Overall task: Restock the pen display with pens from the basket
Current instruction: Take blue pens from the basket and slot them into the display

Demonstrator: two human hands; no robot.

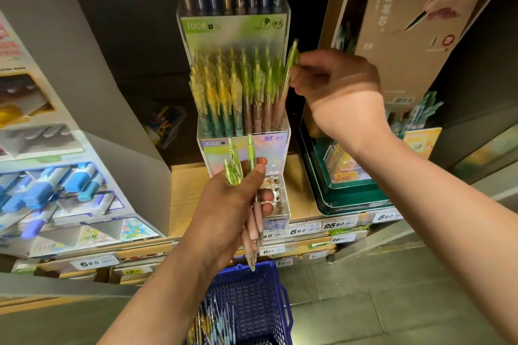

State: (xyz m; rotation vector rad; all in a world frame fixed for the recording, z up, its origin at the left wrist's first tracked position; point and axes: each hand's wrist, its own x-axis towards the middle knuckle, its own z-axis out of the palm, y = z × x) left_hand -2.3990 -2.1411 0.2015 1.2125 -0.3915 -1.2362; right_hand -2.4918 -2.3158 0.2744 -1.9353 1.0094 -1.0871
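View from a head-worn camera, looking down at a shop shelf (185, 193) of pale wood. A clear plastic pen display (270, 148) stands near the shelf's front edge, packed with upright pens with yellow and green tops.

The right hand (333, 84) is raised at the display's right side. Its grip is closed in a pinch on a single pen (292, 57) with a green top. The pen's long axis is nearly upright, leaning slightly right, and its lower end points down into the display's right-hand row. The slot it is meant for lies directly below the grip, so the coming move looks like a straight push downward.

The left hand (232, 204) waits lower, in front of the display's base. Its grip is clamped round a bundle of pens (254, 221), green tops up and pink barrels pointing down.

Below, on the floor, a blue basket (277, 288) holds more pens.

The right hand is the nearer one to the open slot.
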